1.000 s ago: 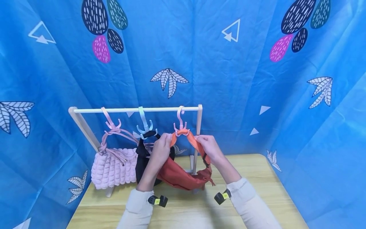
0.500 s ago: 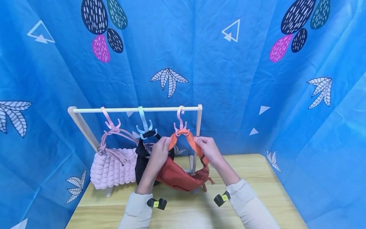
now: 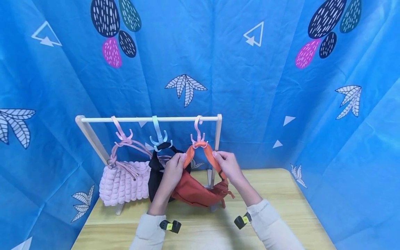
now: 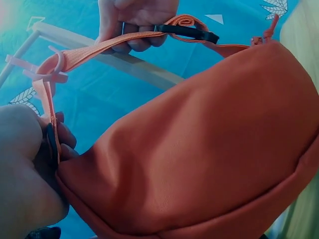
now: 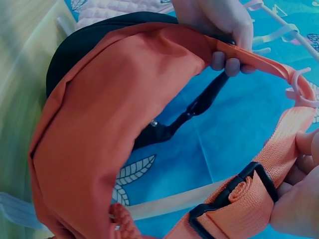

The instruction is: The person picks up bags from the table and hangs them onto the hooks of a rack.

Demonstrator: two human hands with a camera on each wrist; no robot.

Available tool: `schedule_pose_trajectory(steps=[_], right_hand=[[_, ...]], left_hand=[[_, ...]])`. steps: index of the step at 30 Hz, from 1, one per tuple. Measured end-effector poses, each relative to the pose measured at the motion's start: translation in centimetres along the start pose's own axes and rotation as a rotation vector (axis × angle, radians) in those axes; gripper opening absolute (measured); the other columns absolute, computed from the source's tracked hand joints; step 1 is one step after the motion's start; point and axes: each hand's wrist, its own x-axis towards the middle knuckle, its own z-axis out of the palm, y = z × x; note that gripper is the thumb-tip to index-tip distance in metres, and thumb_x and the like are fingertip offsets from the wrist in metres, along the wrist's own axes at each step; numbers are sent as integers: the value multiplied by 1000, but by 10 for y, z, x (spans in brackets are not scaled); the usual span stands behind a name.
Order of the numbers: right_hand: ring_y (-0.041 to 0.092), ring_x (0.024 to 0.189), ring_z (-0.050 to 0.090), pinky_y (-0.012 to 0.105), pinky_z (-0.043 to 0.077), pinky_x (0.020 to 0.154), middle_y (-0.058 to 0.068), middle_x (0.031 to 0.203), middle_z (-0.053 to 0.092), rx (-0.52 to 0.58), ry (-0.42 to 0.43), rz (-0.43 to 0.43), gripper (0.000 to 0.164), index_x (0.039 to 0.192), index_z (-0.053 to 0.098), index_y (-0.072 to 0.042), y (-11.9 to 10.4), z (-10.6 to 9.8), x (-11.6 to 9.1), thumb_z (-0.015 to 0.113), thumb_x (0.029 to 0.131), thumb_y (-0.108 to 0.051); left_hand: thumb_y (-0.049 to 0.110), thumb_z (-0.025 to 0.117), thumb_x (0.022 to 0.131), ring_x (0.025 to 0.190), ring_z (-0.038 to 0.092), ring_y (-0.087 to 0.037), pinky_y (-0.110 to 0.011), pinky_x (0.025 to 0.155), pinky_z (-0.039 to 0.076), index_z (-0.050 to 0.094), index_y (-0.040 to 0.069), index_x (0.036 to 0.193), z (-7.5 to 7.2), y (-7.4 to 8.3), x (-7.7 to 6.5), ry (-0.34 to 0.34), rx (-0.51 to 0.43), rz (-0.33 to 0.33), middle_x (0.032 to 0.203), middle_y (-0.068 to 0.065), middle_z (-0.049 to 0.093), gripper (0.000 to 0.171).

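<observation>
A rust-red sling bag [image 3: 197, 192] hangs by its orange strap [image 3: 210, 158] from the pink hook [image 3: 197, 130] at the rack's right end. My left hand [image 3: 173, 171] pinches the strap left of the hook, close to the bag's body. On the other side, my right hand [image 3: 229, 168] pinches the strap between thumb and fingers, just above a black buckle [image 5: 224, 194] seen in the right wrist view. The strap's top loop lies over the hook's lower prongs. In the left wrist view the bag's body [image 4: 209, 134] spans most of the picture.
A wooden rack [image 3: 181, 119] stands on the wood-grain table [image 3: 268, 198]. Beside the sling bag, a black bag [image 3: 154, 177] hangs from a blue hook [image 3: 158, 135]. Further left, a puffy pink bag [image 3: 123, 184] hangs from another pink hook [image 3: 120, 130]. Blue cloth [image 3: 243, 90] encloses the table.
Both hands have slid slightly lower beside the hook, still pinching the strap. The bag's right end has shifted a little left. Its strap stays on the hook.
</observation>
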Motion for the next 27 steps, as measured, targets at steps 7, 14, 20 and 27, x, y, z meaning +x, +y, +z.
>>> schedule_pose_trajectory(steps=[7, 14, 20, 27], right_hand=[[19, 82, 59, 27, 51, 70, 6, 82, 69, -80, 38, -45, 23, 105, 80, -11, 12, 1, -4, 65, 103, -28], [17, 79, 60, 26, 51, 69, 6, 82, 70, -145, 43, -87, 22, 108, 79, -11, 21, 1, -10, 63, 105, -26], [15, 81, 62, 26, 53, 73, 8, 90, 75, -211, 80, -163, 22, 113, 78, -9, 28, 2, -14, 64, 104, -22], [19, 89, 69, 34, 59, 82, 10, 100, 79, -264, 117, -216, 22, 115, 77, -6, 42, 6, -20, 65, 103, -20]], left_hand=[[37, 46, 111, 84, 53, -21, -32, 76, 41, 67, 10, 115, 1, -8, -3, 25, -31, 17, 87, -7, 53, 34], [34, 47, 111, 87, 55, -21, -32, 79, 43, 67, 11, 118, 2, -12, -7, 34, -35, 48, 91, -7, 58, 31], [34, 51, 110, 98, 60, -23, -37, 90, 51, 66, 9, 128, 3, -15, -12, 44, -30, 75, 108, -10, 67, 34], [35, 54, 109, 115, 63, -27, -50, 105, 53, 63, 8, 138, 3, -17, -20, 104, 17, 138, 132, -12, 68, 40]])
